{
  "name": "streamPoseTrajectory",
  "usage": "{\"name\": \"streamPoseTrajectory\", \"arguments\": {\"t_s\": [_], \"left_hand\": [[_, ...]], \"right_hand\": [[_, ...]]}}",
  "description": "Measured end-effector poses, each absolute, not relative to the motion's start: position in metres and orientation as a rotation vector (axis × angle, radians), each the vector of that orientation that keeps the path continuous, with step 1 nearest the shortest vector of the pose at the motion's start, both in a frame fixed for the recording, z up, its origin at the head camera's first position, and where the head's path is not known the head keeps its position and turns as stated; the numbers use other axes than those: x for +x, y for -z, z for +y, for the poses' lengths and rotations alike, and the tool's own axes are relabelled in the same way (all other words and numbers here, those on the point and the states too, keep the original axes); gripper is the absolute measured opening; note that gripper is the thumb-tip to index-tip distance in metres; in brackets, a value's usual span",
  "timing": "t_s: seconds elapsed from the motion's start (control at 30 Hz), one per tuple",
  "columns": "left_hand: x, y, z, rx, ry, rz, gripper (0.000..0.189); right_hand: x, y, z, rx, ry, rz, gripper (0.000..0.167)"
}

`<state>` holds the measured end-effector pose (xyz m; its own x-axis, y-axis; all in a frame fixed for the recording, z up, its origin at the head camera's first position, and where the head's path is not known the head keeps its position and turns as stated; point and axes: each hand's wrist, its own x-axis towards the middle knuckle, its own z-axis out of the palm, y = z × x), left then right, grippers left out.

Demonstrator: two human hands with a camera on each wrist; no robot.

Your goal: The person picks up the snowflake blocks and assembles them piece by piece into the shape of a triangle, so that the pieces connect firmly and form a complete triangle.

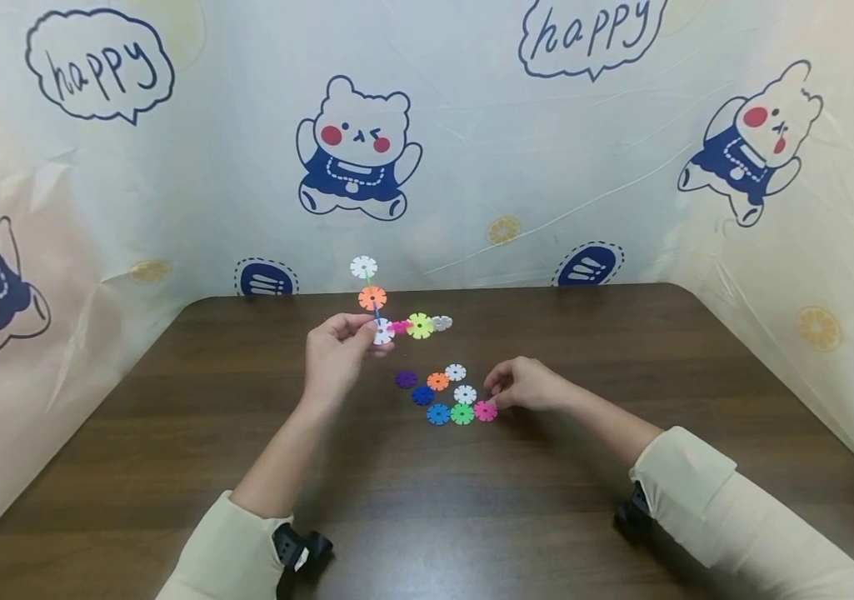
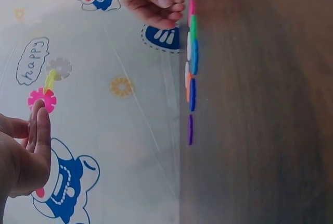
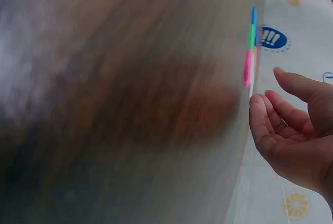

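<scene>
My left hand (image 1: 332,358) pinches a white notched snowflake disc (image 1: 383,332), the corner of a joined chain held up over the table. From it an orange disc (image 1: 372,297) and a white disc (image 1: 363,267) rise upward. To the right run a pink disc (image 2: 41,100), a yellow-green disc (image 1: 420,326) and a clear greyish disc (image 1: 441,323). My right hand (image 1: 535,385) is low beside a loose pink disc (image 1: 485,411), thumb near its edge. In the right wrist view its thumb stands apart from loosely bent fingers (image 3: 259,112), nothing between them.
Several loose discs lie flat in a cluster on the brown table (image 1: 367,517): purple (image 1: 406,379), dark blue (image 1: 422,395), orange (image 1: 437,381), light blue (image 1: 437,414), green (image 1: 461,414) and white (image 1: 465,394). A bear-print cloth (image 1: 456,167) hangs behind the table's far edge.
</scene>
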<state>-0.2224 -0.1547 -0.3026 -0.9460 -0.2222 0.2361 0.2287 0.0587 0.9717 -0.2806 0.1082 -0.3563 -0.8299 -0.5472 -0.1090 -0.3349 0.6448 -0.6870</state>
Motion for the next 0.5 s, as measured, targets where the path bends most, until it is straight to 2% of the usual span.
{"name": "streamPoseTrajectory", "arguments": {"t_s": [0.5], "left_hand": [[-0.2247, 0.3024, -0.1591, 0.068, 1.953, -2.028, 0.022]], "right_hand": [[-0.2799, 0.3665, 0.099, -0.747, 0.843, 2.61, 0.021]]}}
